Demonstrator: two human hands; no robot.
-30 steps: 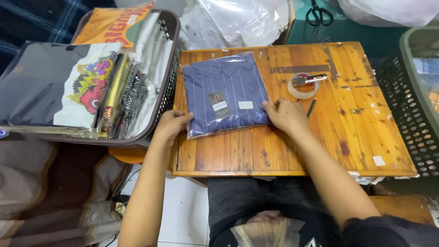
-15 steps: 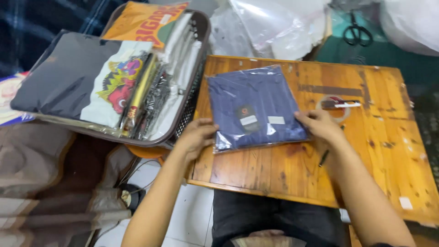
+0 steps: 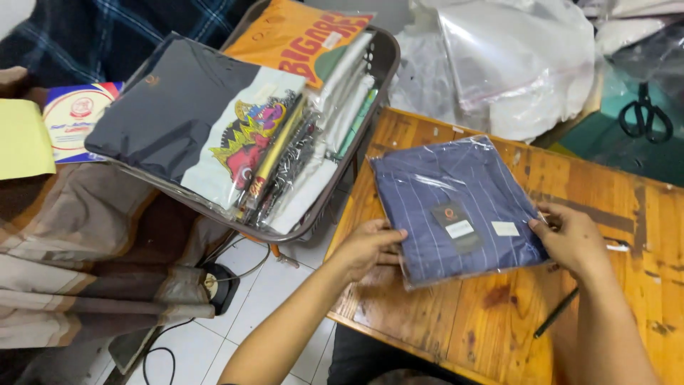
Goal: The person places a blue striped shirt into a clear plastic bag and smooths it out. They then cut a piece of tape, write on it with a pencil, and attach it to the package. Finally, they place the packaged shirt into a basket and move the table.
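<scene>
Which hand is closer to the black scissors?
The right hand. It holds the right edge of the bagged blue shirt, below and left of the scissors. The left hand grips the shirt's left edge, much farther away.

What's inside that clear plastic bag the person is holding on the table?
A folded dark blue pinstriped shirt fills the clear bag, with a dark tag and a white label showing on front. Its underside against the wooden table is hidden.

Both hands grip a bagged blue striped shirt [image 3: 456, 207] on the wooden desk [image 3: 605, 314]: left hand [image 3: 367, 246] fingers at its near-left edge, right hand [image 3: 573, 239] fingers at its right edge.
</scene>
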